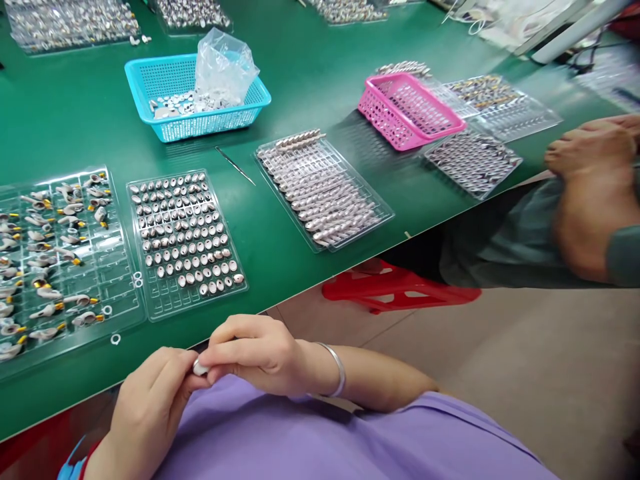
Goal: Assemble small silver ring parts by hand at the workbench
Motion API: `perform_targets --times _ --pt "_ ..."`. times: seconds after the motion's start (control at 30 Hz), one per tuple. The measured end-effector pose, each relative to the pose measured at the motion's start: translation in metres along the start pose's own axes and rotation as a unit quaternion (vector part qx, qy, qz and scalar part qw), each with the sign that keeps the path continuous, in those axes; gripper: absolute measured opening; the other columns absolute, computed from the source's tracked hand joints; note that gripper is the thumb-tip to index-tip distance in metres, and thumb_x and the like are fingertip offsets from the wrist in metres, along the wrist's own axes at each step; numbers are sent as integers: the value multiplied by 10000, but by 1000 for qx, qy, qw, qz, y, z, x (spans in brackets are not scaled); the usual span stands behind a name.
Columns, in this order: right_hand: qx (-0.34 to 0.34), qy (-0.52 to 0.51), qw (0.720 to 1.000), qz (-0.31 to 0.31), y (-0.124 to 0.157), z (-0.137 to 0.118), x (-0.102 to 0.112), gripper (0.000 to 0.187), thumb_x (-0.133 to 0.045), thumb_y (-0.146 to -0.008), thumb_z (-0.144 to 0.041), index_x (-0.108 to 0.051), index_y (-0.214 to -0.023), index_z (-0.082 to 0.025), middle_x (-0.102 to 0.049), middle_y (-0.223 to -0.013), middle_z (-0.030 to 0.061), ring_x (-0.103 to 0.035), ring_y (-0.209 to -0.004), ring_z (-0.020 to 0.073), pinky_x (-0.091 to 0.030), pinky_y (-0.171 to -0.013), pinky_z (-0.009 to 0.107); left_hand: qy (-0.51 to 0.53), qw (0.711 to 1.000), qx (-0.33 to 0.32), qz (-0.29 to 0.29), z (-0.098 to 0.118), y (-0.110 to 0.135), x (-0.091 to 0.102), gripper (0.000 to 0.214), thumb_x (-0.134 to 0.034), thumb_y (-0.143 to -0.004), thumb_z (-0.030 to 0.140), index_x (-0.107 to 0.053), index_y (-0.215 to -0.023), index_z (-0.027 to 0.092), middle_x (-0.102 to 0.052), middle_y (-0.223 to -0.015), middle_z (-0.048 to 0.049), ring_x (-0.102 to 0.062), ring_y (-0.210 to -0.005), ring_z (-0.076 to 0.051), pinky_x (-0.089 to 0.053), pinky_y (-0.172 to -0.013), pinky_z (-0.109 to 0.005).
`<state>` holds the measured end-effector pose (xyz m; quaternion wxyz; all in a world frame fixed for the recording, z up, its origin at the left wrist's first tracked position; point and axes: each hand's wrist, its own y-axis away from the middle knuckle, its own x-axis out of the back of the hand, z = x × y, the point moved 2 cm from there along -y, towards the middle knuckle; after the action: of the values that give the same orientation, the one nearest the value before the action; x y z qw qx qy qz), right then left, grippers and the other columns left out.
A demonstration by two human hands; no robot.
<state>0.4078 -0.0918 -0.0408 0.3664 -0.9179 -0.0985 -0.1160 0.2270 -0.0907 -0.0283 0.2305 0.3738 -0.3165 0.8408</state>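
Note:
Both my hands meet just below the table's front edge, over my purple top. My left hand (150, 400) and my right hand (255, 353) pinch one small white part (200, 367) between their fingertips. A silver bangle (336, 368) rings my right wrist. Directly ahead on the green table (300, 87) lies a clear tray of small silver caps (184, 233). To its left is a clear tray of white earbud-like pieces with yellow tips (55, 260).
A tray of long silver parts (323, 190), a thin metal pick (235, 165), a blue basket with a plastic bag (197, 97) and a pink basket (410, 110) sit further back. A co-worker's hands (593, 187) work at the right. A red stool (395, 287) stands below.

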Motion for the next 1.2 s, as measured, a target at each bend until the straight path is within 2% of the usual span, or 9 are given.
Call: perform_targets --times 0.13,0.3,0.5,0.77,1.07,1.2 --pt "31 10 999 7 0 0 0 142 -558 -929 -101 -681 -909 -33 -701 -792 78 -661 -721 76 -579 -698 133 0 1000 -14 1 -2 1 -2 175 -449 -997 223 -591 -1049 135 -723 -845 -71 -686 -739 -130 -529 -688 -193" --pt "54 92 994 -1 2 -1 3 163 -528 -933 -100 -684 -903 -63 -697 -827 98 -656 -750 114 -585 -692 197 25 1000 7 -1 0 -3 0 199 -417 -1009 266 -577 -970 153 -689 -750 -31 -660 -640 -104 -512 -620 -165" --pt "60 72 996 -9 2 -1 1 123 -565 -900 -72 -662 -965 -33 -723 -860 121 -678 -805 131 -582 -739 206 52 998 24 -13 3 -2 1 241 -380 -1018 306 -565 -960 163 -666 -740 -22 -638 -631 -95 -503 -612 -158" --pt "51 77 996 5 6 -2 1 120 -560 -886 -55 -662 -935 -94 -727 -837 70 -668 -775 100 -551 -700 183 61 998 32 -3 5 -1 -2 201 -392 -1011 291 -552 -959 181 -659 -757 -24 -635 -627 -108 -519 -592 -173" --pt "78 64 995 29 5 -2 -1 151 -517 -867 -33 -649 -921 -81 -702 -806 93 -661 -751 126 -553 -669 210 58 998 -1 17 6 -2 -2 203 -377 -1013 241 -551 -960 150 -621 -757 -37 -600 -647 -106 -507 -628 -177" --pt "76 54 995 35 4 -5 -2 170 -499 -842 -14 -639 -916 -78 -694 -775 97 -643 -708 125 -537 -635 212 76 997 -14 15 4 0 -2 171 -394 -1006 209 -547 -1017 134 -624 -800 -53 -610 -705 -118 -518 -669 -191"
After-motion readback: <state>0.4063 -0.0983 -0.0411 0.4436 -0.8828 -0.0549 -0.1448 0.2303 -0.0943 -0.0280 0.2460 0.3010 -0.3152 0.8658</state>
